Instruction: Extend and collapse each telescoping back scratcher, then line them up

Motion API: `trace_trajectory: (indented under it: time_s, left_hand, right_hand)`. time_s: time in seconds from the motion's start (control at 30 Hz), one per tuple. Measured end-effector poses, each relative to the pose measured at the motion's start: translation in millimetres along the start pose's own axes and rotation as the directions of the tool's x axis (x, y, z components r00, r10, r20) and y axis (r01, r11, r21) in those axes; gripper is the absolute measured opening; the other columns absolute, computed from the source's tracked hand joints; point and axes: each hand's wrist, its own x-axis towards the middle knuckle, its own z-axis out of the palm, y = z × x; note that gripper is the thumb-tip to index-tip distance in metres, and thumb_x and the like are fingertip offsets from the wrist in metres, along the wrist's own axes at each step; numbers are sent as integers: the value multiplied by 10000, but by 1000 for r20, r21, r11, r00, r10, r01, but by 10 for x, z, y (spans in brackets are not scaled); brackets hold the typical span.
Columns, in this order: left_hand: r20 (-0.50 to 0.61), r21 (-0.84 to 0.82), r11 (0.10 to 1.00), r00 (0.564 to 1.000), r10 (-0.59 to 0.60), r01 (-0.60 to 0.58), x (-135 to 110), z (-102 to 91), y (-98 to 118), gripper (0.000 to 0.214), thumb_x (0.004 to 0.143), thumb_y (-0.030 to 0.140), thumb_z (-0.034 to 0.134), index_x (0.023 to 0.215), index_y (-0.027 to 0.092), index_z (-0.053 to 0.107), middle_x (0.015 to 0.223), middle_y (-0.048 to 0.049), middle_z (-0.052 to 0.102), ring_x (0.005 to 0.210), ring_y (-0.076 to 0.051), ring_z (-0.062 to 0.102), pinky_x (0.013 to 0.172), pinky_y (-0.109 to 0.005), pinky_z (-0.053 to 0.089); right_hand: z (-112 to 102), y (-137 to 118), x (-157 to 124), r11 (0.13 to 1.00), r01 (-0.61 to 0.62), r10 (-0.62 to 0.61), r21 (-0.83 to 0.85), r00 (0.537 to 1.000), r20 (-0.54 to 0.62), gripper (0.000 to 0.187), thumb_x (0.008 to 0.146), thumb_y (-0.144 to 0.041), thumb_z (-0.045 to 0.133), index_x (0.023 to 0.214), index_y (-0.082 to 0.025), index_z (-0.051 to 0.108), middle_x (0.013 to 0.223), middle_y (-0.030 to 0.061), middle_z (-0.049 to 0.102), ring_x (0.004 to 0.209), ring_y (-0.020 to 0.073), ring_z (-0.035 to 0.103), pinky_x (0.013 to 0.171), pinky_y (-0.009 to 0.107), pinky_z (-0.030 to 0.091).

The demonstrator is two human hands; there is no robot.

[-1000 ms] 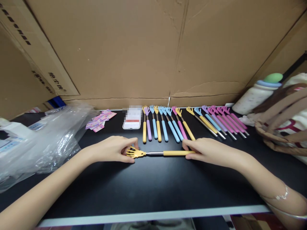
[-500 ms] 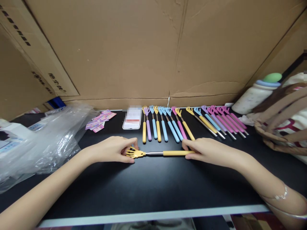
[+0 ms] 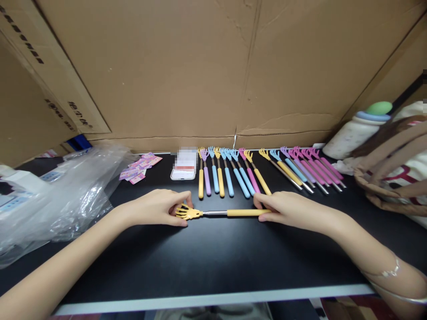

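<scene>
A yellow back scratcher (image 3: pixel 245 213) lies level across the black table, its claw head to the left and a short length of metal rod showing. My left hand (image 3: pixel 163 207) is closed around the claw end, thumb below and fingers above. With thumb and fingers, my right hand (image 3: pixel 283 209) pinches the far end of the yellow handle. Just behind it, a row of back scratchers (image 3: pixel 228 182) in yellow, purple, blue and pink lies with claws away from me. Further right is a second group of back scratchers (image 3: pixel 310 171), with metal rods sticking out of their near ends.
A phone (image 3: pixel 183 164) and scattered small printed cards (image 3: pixel 140 167) lie at the back left. Clear plastic bags (image 3: pixel 76 191) cover the left side. At the right stand a white bottle (image 3: pixel 353 133) and a fabric bag (image 3: pixel 390 173). Cardboard (image 3: pixel 187 75) walls the back.
</scene>
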Motion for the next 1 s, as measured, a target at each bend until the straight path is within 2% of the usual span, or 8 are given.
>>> trace_trajectory:
  time_s: [1.0]
  left_hand:
    - [9,-20,999,1000,27,-27,8,17,-71,410,781,547,552,1055,244,512,707,31,534,662,-153,504,575,-217,311]
  right_hand:
    - [-3,3,-17,1000,24,-24,-4,1000,-8,191,864,-434,464,831,-246,459,680,-21,548,588,149,488,540,239,279]
